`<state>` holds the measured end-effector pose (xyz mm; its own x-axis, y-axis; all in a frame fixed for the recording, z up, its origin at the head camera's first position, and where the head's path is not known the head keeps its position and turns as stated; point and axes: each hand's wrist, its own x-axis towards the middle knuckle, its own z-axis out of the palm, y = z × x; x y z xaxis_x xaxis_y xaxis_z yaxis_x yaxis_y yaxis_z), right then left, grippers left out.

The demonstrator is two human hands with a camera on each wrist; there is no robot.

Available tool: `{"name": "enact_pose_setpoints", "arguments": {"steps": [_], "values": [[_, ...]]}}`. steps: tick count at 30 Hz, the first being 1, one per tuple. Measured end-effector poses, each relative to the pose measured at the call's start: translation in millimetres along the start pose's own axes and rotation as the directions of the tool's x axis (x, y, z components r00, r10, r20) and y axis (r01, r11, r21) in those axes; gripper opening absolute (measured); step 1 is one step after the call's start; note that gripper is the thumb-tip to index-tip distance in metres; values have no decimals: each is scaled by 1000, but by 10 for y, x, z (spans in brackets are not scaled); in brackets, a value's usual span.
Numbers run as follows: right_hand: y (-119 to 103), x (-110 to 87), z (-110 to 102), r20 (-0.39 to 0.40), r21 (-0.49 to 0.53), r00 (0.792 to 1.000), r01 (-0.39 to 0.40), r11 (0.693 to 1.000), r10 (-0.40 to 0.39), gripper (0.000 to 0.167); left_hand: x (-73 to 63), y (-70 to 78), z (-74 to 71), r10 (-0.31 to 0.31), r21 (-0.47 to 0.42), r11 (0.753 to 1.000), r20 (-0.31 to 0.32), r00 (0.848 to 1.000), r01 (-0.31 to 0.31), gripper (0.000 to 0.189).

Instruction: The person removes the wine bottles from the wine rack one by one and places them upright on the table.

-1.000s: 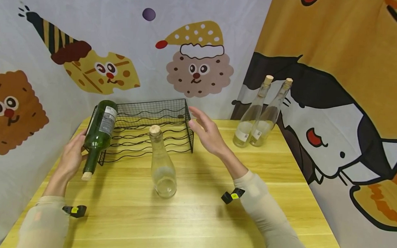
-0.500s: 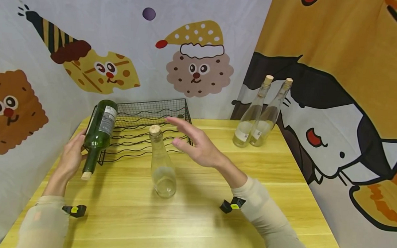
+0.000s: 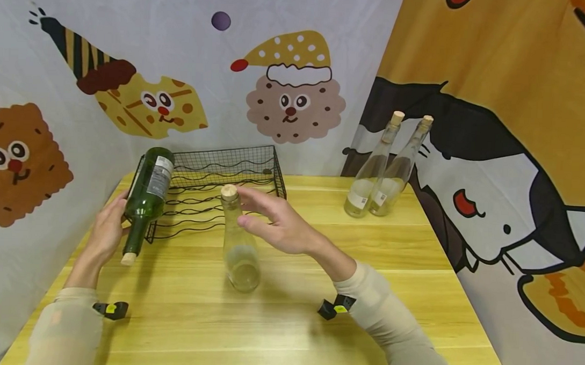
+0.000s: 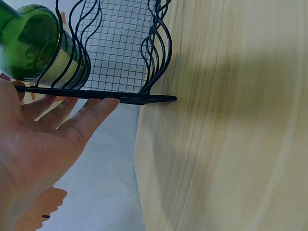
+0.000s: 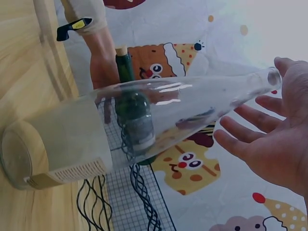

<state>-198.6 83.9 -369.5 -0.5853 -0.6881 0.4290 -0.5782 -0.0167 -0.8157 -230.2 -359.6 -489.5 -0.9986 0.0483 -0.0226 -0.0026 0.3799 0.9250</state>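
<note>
1. Underneath everything, a pale yellow wooden desk (image 3: 171, 328).
2. At its back left, a black wire rack (image 3: 206, 166) with wavy bars: beyond the right hand (image 3: 283, 225), likeliest obstacle.
3. Lying in its left end, a green glass bottle (image 3: 149, 199), corked neck toward the person.
4. Mid-desk, a corked clear glass bottle (image 3: 242, 250), long axis upright, just left of the right hand, the nearer one.
5. Back right, well apart, two more clear bottles (image 3: 370, 172).
6. Hands: right, loosely spread beside the neck, not grasping (contact unclear); left hand (image 3: 106, 229), straight fingers against the rack's side.
</note>
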Motion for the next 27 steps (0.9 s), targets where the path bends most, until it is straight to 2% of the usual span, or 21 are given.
{"name": "enact_pose_setpoints", "arguments": {"steps": [7, 10, 17, 27], "values": [[-14, 73, 52, 16, 17, 998, 68, 998, -68, 49, 4, 14, 5, -6, 9, 1000, -2, 1000, 6, 65], [-10, 88, 67, 8, 40, 997, 73, 997, -73, 45, -6, 21, 8, -6, 19, 1000, -2, 1000, 6, 65], [-11, 127, 131, -19, 127, 1000, 28, 992, -25, 39, -46, 15, -39, -21, 33, 999, -15, 1000, 21, 66], [-50, 97, 120, -50, 131, 998, -19, 991, 26, 32, 0, 30, 17, -22, 14, 1000, -28, 999, 22, 67]]}}
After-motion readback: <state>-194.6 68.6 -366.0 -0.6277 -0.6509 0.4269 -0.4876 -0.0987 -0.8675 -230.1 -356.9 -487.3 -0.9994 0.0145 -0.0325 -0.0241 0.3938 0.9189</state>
